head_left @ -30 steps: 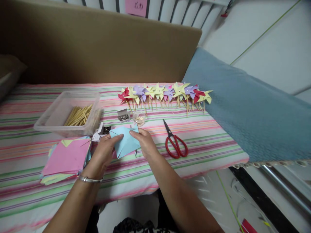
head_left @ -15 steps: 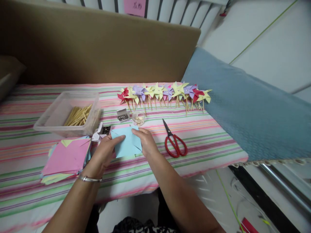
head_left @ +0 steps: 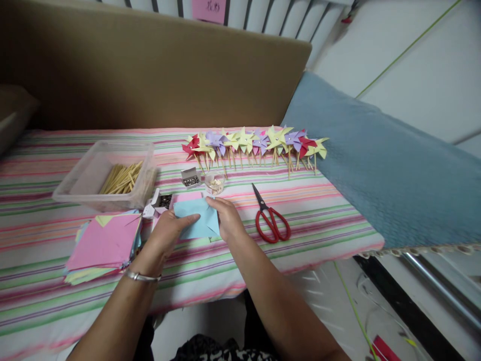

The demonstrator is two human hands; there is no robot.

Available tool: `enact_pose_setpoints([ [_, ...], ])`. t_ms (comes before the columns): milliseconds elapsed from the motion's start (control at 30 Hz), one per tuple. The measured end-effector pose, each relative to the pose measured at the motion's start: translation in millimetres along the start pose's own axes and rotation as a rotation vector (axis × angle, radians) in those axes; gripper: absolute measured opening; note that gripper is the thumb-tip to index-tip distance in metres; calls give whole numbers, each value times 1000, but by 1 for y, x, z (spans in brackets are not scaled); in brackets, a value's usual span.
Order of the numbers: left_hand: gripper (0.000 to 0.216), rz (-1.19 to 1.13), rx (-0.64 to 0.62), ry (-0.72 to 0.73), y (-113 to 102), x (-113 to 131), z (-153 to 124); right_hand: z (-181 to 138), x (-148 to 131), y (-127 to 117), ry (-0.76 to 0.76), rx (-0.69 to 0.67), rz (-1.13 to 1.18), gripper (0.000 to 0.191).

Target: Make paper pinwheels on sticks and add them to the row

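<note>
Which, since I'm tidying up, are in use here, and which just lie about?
In use: blue paper, held by left hand and right hand.
Lying about: scissors, pinwheels, tub of sticks, paper stack, small box, cup.

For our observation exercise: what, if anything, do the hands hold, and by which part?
Both hold one blue paper sheet: the left hand grips its left edge with the thumb on top, and the right hand grips its right edge.
</note>
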State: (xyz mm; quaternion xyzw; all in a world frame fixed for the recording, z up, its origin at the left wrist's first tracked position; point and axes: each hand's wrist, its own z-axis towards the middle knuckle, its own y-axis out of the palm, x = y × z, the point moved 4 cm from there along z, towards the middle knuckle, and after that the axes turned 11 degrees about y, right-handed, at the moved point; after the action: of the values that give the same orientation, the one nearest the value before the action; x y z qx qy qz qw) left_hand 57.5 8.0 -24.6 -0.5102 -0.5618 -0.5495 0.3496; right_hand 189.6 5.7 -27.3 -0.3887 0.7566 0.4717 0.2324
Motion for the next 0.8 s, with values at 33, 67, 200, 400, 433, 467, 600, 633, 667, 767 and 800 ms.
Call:
enact_pose_setpoints([
  [33,41,10,5,-2,-1,-1,0,0,0,0,-1,-2,10,21],
  [67,42,18,9,-4,-2,-1,1,1,0,0,-4,0,15,20],
  [200,43,46,7,-5,-2,1,0,2,1,-2,-14,22,8,21],
  [400,35,51,41,-23,-4,0,1,2,0,-3,-27,17,-64,31],
  [433,34,56,44,-32,-5,-1,1,1,0,-3,-27,11,-74,30],
  [467,33,59,42,-37,-5,-2,1,0,0,-2,-21,8,-78,29],
  [600,36,62,6,-39,-4,-5,2,-1,1,-1,14,29,-43,28],
  [633,36,67,-1,-42,-4,-5,1,-1,1,-1,15,31,-27,28],
  [667,35,72,-6,-47,-3,-6,1,-1,1,-1,14,26,-14,28],
  [767,33,80,-9,-58,-3,-6,1,1,1,-1,10,-2,-13,33],
  [800,33,81,-4,-59,-3,-5,1,2,1,-2,11,0,-23,36],
])
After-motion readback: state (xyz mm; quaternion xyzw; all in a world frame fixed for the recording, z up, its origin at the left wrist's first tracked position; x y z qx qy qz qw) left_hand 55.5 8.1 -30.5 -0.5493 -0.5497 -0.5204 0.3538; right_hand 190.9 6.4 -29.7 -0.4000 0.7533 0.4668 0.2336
